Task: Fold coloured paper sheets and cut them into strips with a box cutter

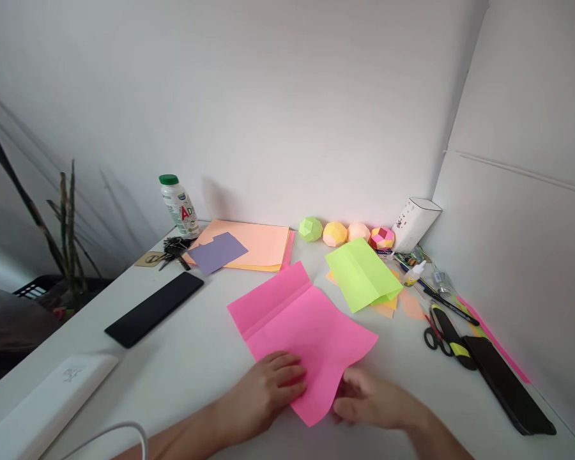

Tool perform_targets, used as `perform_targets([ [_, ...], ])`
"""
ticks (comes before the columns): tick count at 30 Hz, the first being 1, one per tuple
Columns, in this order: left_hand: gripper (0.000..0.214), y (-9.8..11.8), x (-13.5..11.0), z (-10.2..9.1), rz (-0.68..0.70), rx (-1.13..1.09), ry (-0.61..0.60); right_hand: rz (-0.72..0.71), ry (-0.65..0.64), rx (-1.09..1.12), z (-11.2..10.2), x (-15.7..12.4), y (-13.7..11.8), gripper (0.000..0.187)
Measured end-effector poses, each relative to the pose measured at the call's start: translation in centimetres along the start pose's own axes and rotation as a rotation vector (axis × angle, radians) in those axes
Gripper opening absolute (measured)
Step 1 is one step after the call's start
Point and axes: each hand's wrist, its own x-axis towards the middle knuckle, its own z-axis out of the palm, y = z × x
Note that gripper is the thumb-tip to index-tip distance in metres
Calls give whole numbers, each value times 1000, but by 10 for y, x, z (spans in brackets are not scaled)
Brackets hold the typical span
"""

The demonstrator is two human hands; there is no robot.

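Note:
A bright pink sheet of paper [311,326] with a crease near its upper left edge lies at the middle of the white table. My left hand [278,386] rests on the sheet's lower left part, fingers laid flat over it. At the lower right edge, my right hand [359,396] has thumb and bent fingers closed on the paper, and that edge curls up slightly. Part of the right fingers is hidden behind the sheet. Beyond it sits a folded lime green paper [364,275] on small orange pieces.
Scissors [436,335], a yellow-black cutter [453,338], a glue bottle [414,273] and a dark phone-like slab [508,383] lie right. Paper balls [335,234] line the wall. Left are a black slab [154,309], keys [176,248], a bottle [179,207], orange sheets [253,239] and a white device [52,402].

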Motion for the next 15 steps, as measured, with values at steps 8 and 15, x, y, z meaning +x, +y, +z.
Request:
perform_targets([
  [8,32,-18,1,-20,88,-457,-76,-125,589,-786,-64,-38,5,55],
  [15,23,-32,-6,-21,25,-396,-71,-380,67,-654,-55,-23,1,11],
])
